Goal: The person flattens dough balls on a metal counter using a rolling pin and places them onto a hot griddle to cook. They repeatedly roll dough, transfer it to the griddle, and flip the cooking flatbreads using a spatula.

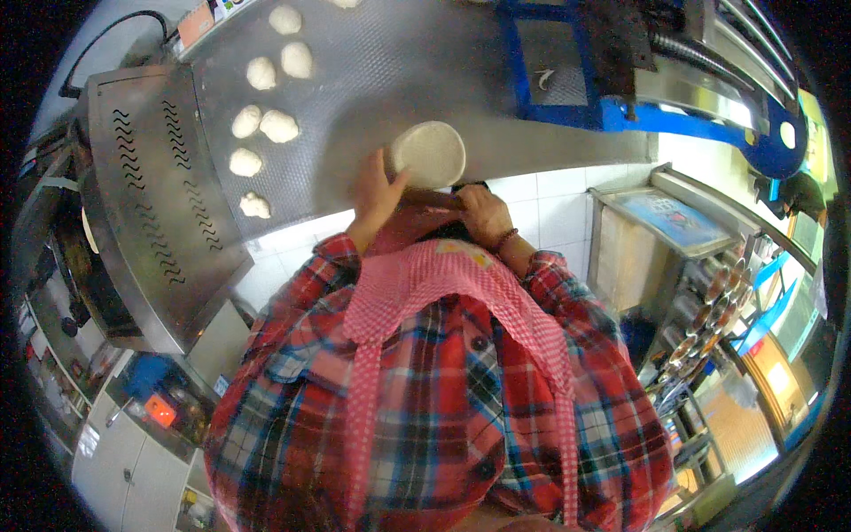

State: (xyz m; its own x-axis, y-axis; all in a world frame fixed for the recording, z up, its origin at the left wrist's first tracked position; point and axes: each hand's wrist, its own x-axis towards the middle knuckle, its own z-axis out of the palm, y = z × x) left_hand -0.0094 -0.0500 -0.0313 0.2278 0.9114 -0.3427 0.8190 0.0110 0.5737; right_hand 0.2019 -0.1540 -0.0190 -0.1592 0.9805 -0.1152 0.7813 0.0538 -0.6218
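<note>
A flattened round of dough (431,154) lies on the metal worktop (372,86) near its front edge. My left hand (380,193) is at the left side of this round, thumb and fingers apart, the fingertips touching or very close to its rim. Just below and right of the round, my right hand (484,211) has its fingers curled at the top of the pink checked apron (425,272), by a dark thing I cannot make out. Whether it grips the cloth I cannot tell. Several dough balls (279,126) lie on the worktop at the left.
A steel appliance with wavy vent slots (159,186) borders the worktop at the left. A blue-framed machine (552,113) stands at the back right, with a metal roller part beside it. White wall tiles (558,193) show below the worktop edge, and a box-like cabinet (625,246) stands right.
</note>
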